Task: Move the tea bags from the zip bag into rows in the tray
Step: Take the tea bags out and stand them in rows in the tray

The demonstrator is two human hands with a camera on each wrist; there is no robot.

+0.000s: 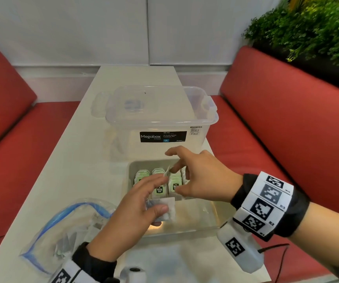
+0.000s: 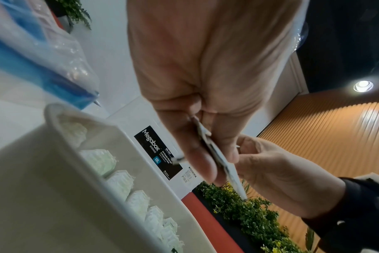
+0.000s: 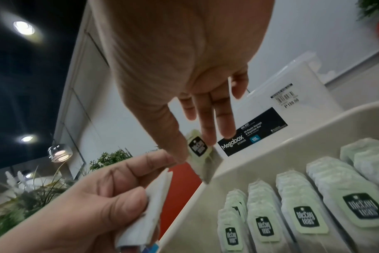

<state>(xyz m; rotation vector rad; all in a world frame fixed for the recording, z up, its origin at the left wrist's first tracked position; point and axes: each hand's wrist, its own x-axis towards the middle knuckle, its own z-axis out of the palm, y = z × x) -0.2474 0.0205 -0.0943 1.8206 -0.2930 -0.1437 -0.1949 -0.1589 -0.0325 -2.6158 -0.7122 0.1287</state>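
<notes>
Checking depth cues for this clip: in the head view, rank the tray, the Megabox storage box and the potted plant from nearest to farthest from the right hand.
1. Tray, directly under the right hand.
2. Megabox storage box, just beyond it on the table.
3. Potted plant, far right behind the bench.

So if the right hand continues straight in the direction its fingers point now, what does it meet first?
Probably the Megabox storage box: the right hand, pinching one tea bag over the tray, points at its labelled wall. Depth is unclear, so it may pass above the tray's far rim first.

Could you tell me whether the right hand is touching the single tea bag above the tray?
Touching. The right wrist view shows the right hand pinching the tea bag between thumb and fingertips, above the tray rim.
</notes>
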